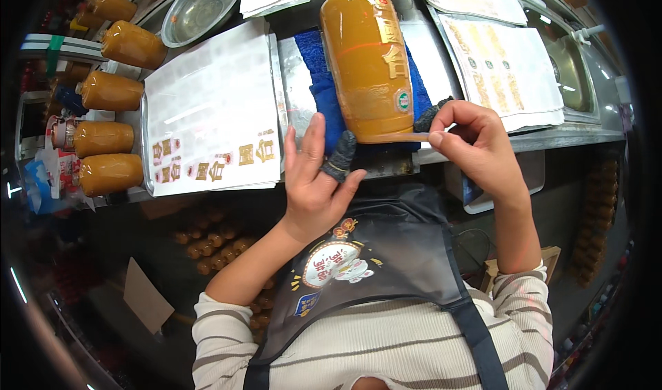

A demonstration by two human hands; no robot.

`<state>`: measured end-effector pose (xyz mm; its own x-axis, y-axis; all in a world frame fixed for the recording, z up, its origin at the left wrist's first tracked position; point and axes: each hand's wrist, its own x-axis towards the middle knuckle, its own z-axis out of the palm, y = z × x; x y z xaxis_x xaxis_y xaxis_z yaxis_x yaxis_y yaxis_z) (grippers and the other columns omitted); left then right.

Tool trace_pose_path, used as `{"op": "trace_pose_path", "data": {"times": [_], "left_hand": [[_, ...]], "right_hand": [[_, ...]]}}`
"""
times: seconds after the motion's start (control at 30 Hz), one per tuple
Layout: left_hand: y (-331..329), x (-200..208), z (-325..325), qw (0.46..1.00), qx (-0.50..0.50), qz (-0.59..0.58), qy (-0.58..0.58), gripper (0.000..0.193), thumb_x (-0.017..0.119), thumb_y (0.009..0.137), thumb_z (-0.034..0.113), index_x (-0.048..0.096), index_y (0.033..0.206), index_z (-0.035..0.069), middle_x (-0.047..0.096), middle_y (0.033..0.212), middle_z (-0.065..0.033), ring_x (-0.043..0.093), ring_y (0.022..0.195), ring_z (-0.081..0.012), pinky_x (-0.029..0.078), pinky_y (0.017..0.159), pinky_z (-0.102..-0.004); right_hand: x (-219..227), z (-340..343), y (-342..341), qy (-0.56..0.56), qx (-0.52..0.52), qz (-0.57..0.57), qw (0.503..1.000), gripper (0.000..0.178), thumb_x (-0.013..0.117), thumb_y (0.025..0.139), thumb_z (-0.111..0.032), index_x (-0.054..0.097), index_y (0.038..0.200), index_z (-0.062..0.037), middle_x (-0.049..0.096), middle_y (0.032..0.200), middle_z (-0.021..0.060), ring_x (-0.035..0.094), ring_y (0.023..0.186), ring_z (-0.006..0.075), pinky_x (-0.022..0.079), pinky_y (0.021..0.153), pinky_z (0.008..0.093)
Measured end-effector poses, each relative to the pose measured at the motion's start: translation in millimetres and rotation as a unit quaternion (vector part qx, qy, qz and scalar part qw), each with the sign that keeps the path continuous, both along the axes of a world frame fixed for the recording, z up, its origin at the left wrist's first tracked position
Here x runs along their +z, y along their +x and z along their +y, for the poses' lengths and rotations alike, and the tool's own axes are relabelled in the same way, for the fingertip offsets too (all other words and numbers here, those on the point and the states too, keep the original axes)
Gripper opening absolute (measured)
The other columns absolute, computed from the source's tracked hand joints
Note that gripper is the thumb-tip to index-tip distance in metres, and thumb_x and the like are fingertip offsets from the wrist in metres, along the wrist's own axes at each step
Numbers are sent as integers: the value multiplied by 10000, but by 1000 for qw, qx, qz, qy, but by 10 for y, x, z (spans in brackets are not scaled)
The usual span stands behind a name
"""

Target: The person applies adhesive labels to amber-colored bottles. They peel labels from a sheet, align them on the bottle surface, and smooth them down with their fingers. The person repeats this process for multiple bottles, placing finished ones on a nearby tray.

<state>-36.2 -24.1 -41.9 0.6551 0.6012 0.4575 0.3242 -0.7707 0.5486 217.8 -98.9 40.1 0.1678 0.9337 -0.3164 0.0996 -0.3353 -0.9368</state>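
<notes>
A large mustard-coloured bottle (pixel 365 59) lies with its neck away from me on a blue cloth (pixel 327 104). Raised gold characters and a small green round emblem sit along its right side. My right hand (pixel 479 148) pinches one end of a thin tan strip (pixel 393 138) between thumb and finger. That strip stretches leftward along the bottle's base. A dark cover wraps one finger of this hand. Beside the base's lower left, my left hand (pixel 317 183) is open, fingers apart, with a black finger cover (pixel 339 157) on one finger. Whether it touches the bottle I cannot tell.
To the left lies a white sheet (pixel 207 100) with several gold character stickers. Several mustard bottles (pixel 103 138) stand beyond it, near a metal bowl (pixel 201 11). Sticker sheets (pixel 496 66) lie at right, beside a metal basin (pixel 572 69). The bench's front edge runs before me.
</notes>
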Motion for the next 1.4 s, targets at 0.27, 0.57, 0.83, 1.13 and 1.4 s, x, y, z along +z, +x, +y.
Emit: {"op": "trace_pose_path", "data": {"times": [0.27, 0.57, 0.83, 1.13, 1.4], "left_hand": [[81, 180, 84, 997, -25, 41, 62, 198, 799, 791, 166, 750, 935, 38, 396, 1519, -335, 494, 1334, -483, 201, 1109, -696], [293, 538, 139, 983, -43, 105, 142, 318, 787, 745, 150, 778, 1062, 167, 418, 1524, -285, 503, 1314, -483, 211, 1087, -729], [489, 370, 234, 992, -1, 21, 122, 594, 832, 704, 91, 672, 1273, 31, 465, 1514, -241, 461, 1398, -408, 236, 1134, -668], [33, 61, 15, 1000, 11, -2, 9, 394, 852, 760, 155, 718, 1061, -60, 439, 1513, -288, 499, 1344, -456, 243, 1109, -683], [112, 176, 118, 994, -8, 30, 102, 217, 849, 751, 152, 737, 902, 43, 458, 1498, -290, 527, 1309, -478, 177, 1116, -708]], "right_hand": [[-136, 19, 44, 17, -19, 3, 1000, 106, 665, 876, -92, 629, 827, -5, 588, 782, -32, 503, 712, 22, 405, 629, 193], [-287, 45, 41, 21, -23, 23, 999, 72, 677, 882, -67, 627, 861, -20, 581, 822, -49, 477, 724, 1, 377, 629, 170], [-208, 42, -18, -10, -6, -4, 1000, 87, 704, 883, -89, 637, 862, -38, 553, 784, -79, 426, 669, -27, 315, 559, 160], [-175, 31, -6, 1, -19, 20, 1000, 77, 686, 871, -71, 629, 846, -27, 550, 780, -65, 447, 683, -9, 347, 591, 169], [-231, 46, 32, 3, -14, 32, 999, 71, 670, 860, -70, 621, 839, -24, 549, 785, -60, 448, 699, -5, 348, 604, 170]]}}
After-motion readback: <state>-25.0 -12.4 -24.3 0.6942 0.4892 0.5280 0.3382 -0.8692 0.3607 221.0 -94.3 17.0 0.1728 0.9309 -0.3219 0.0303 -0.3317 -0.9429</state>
